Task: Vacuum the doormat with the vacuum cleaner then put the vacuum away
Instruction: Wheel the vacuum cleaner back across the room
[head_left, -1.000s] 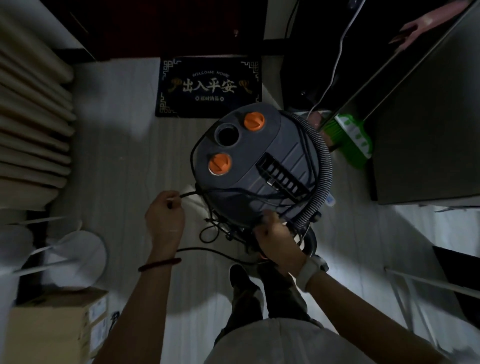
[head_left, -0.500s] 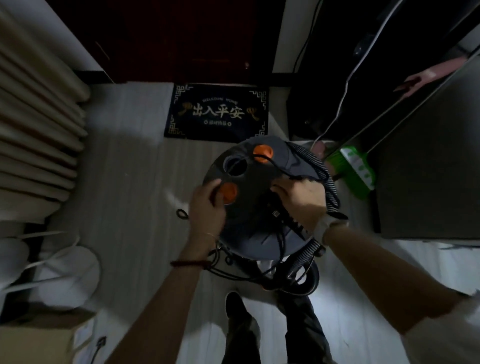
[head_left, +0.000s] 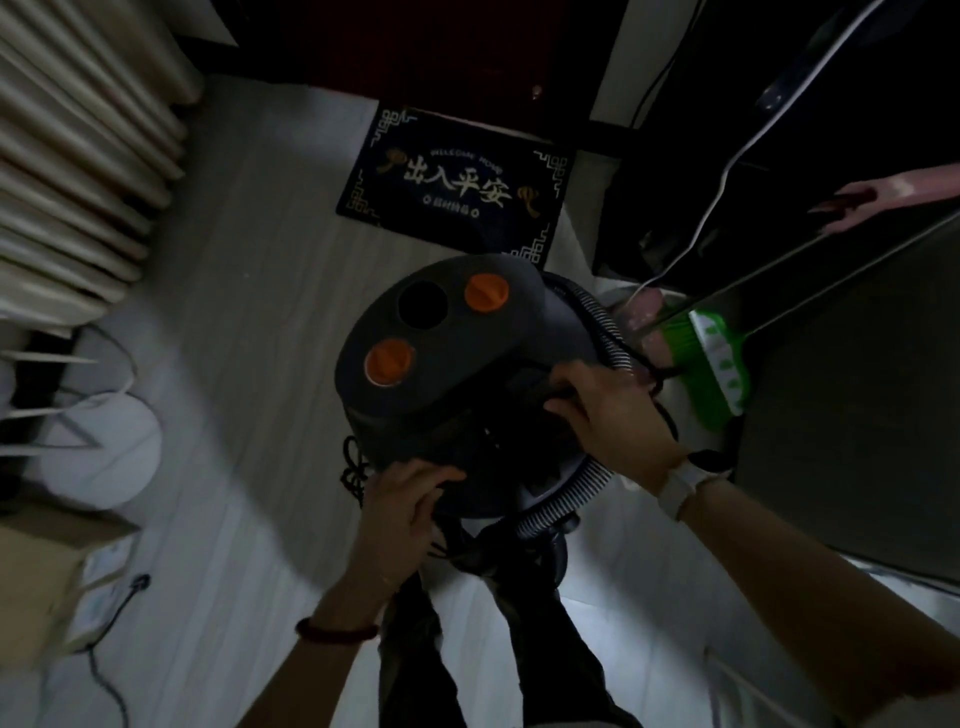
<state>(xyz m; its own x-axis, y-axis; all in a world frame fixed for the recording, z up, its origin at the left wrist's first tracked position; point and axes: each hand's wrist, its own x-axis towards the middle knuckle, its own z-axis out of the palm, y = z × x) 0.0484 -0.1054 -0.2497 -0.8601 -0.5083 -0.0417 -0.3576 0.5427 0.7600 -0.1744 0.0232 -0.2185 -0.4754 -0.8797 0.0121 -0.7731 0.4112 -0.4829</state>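
The vacuum cleaner fills the frame's centre, just below the doormat at upper centre. The right hand curls round its dark top at centre right. The left hand, lower centre, grips its near rim and black cord.

The scene is dimly lit — the strongest light is seen on the pale floor at lower right. Straight lines are bent toward the edges by the wide lens, and detail is softened throughout by slight blur.
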